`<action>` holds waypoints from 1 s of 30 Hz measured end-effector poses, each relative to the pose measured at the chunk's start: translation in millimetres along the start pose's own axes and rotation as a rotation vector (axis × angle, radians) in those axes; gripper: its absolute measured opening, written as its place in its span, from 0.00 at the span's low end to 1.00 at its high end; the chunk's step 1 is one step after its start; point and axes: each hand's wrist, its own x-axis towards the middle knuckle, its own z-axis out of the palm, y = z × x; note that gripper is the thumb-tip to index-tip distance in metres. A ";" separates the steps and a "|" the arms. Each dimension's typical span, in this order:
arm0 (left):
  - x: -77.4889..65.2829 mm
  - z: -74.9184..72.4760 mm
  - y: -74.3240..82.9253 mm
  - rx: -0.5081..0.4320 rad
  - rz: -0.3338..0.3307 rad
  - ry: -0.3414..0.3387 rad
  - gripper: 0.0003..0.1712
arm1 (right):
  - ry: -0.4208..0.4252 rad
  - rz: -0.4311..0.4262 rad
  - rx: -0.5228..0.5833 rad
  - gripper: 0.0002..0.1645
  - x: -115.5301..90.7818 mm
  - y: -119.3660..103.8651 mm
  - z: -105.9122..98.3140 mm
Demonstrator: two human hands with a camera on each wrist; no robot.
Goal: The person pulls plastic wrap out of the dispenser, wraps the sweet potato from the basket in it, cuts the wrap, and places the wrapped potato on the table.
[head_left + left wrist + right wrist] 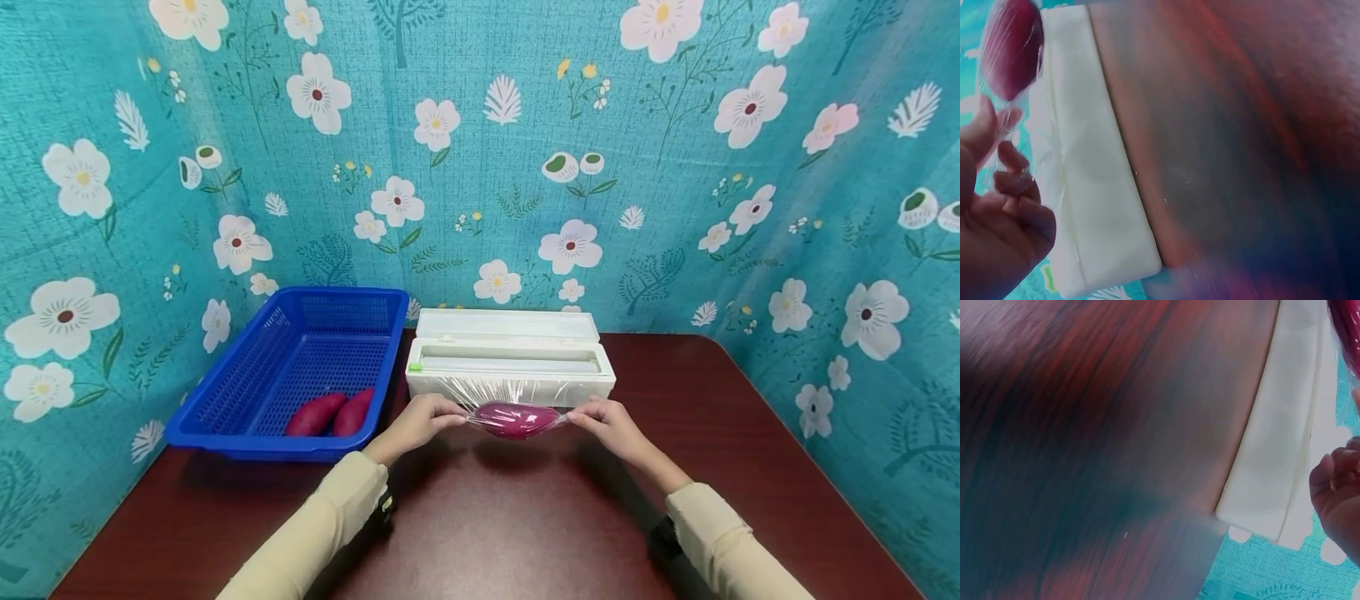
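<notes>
A purple-red sweet potato [517, 420], wrapped in clear plastic wrap [480, 392], hangs just above the table between both hands. My left hand [427, 417] pinches the gathered wrap at the sweet potato's left end. At the other end, my right hand [609, 423] pinches the wrap between thumb and fingers. Stretched, creased film runs from the sweet potato back to the white wrap dispenser [517, 389], whose lid [506, 325] stands raised. In the left wrist view the twisted film passes through the fingers [1013, 156]. Only part of the right hand shows in the right wrist view.
A blue plastic basket [393, 350] at the left holds two more sweet potatoes [317, 414]. A green slider [415, 367] sits at the dispenser's left end. Behind the dark brown table [525, 525] hangs a teal flowered curtain [480, 167].
</notes>
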 end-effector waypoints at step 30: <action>22.8 23.7 -8.2 0.048 -0.444 0.007 0.23 | -0.137 0.318 -0.224 0.23 22.3 42.5 25.3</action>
